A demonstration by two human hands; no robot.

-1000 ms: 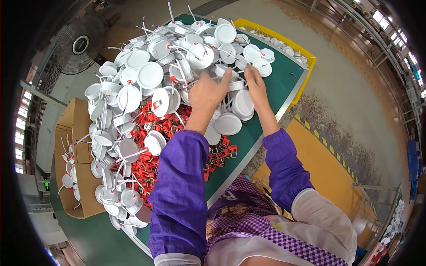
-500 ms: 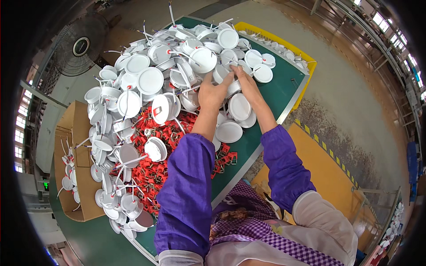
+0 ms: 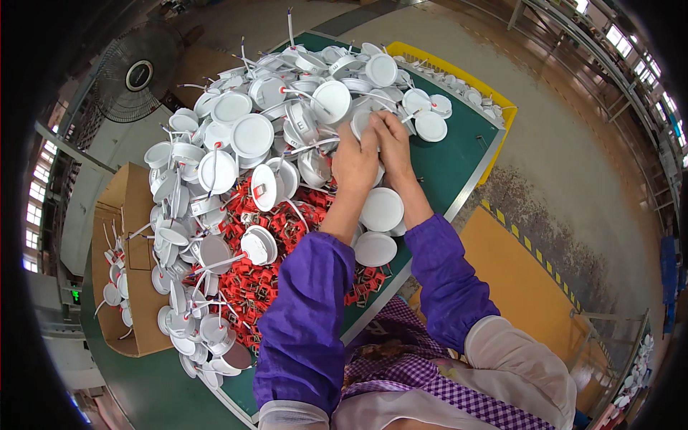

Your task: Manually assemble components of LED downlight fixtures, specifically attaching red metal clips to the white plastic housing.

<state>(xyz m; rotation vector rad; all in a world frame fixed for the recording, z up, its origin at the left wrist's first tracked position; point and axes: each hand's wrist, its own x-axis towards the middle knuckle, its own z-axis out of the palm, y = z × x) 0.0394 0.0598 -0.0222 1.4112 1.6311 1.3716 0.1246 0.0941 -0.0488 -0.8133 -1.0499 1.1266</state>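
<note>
On the green desk, a loose pile of white lamps is lying across the upper centre, where the left hand and right hand are pinching one round lamp, and a nearby white cable, if catching, could be toppling the pile.

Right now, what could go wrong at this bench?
White discs lean together by the left hand and right hand; moving one might topple neighbours.
Some white wires drape across other discs and could snag.
Some red clips lie near the bench edge; the purple left sleeve might sweep them off.
</note>
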